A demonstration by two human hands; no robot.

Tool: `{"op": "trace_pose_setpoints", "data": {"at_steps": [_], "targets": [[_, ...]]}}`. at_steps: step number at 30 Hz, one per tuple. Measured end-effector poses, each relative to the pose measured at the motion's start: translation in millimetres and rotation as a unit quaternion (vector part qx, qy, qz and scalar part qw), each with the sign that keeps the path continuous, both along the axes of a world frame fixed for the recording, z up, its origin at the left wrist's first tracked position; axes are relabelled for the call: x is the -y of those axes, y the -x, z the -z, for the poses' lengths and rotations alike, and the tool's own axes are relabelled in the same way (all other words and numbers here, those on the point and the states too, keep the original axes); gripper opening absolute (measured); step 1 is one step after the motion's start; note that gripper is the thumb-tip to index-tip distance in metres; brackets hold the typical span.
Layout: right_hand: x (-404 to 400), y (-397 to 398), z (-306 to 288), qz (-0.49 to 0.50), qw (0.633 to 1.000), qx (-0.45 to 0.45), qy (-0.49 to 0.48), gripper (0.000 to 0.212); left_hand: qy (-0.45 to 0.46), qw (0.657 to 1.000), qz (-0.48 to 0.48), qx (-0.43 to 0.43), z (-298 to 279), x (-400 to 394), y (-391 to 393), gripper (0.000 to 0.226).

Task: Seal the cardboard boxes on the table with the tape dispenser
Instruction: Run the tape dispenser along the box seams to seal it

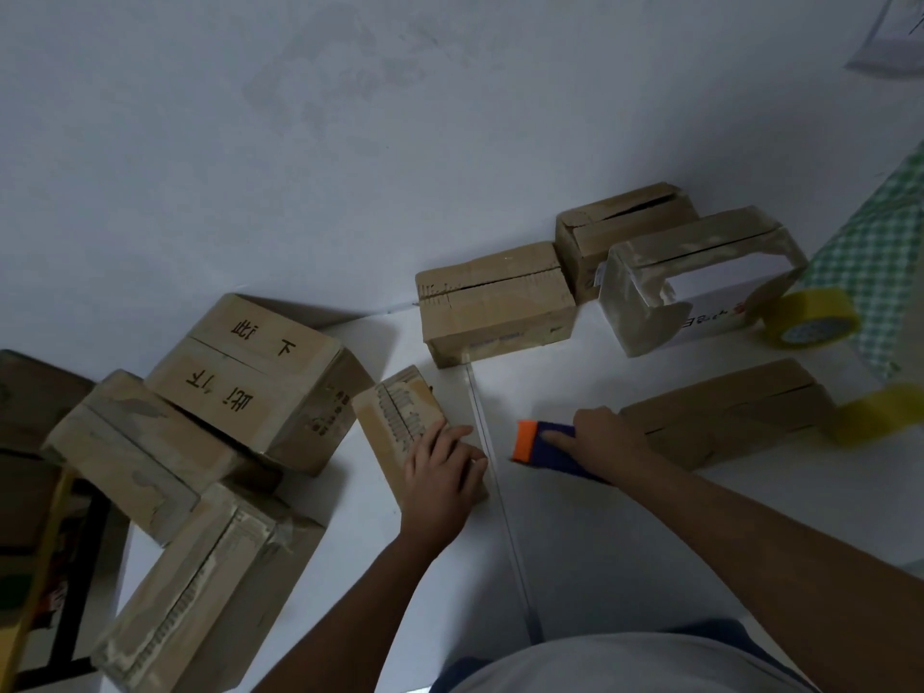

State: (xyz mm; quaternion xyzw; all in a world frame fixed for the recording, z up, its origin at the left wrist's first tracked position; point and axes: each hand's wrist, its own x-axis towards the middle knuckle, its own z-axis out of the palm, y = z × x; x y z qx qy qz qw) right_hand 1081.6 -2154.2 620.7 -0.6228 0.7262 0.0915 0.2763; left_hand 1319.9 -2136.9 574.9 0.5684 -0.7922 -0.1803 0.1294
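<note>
A small box (400,417) is pressed down by the flat-fingered left hand (442,472); right of it, the tape dispenser (547,450) is gripped by the right hand (607,442).

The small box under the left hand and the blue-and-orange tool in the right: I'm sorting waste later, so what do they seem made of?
Small box: brown corrugated cardboard by the look, matte, with a worn, torn strip of old tape along its top seam. Blue-and-orange tool: probably moulded plastic, going by its smooth, evenly bright colour; the right hand hides much of it.
</note>
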Motion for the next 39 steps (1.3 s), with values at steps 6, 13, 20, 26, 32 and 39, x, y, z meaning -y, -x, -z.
{"op": "trace_pose_setpoints", "data": {"at_steps": [6,13,20,26,32,39], "targets": [[-1.6,-22.3,14.3,0.114,0.979,0.165,0.027,0.012,-0.01,1.0,0.001,0.006,-0.5,-0.1,1.2,0.039],[-19.6,-47.2,36.4,0.203,0.908,0.365,0.037,0.025,0.007,1.0,-0.003,0.015,-0.1,0.9,2.6,0.045],[-26.5,-69.3,31.8,0.31,0.792,0.523,-0.052,0.01,0.002,1.0,0.017,-0.023,-10.3,1.1,2.3,0.037],[-31.4,-67.9,36.6,0.281,0.824,0.49,0.047,0.015,-0.092,0.986,-0.012,-0.138,-25.4,1.4,-20.1,0.039],[-32.4,-62.3,34.2,0.22,0.846,0.474,0.103,0.013,-0.076,0.995,0.06,-0.003,-15.8,-0.6,-29.9,0.066],[-28.8,-61.9,40.7,0.213,0.845,0.477,0.115,0.011,-0.026,0.991,0.101,0.089,-6.6,-1.3,-34.3,0.076]]}}
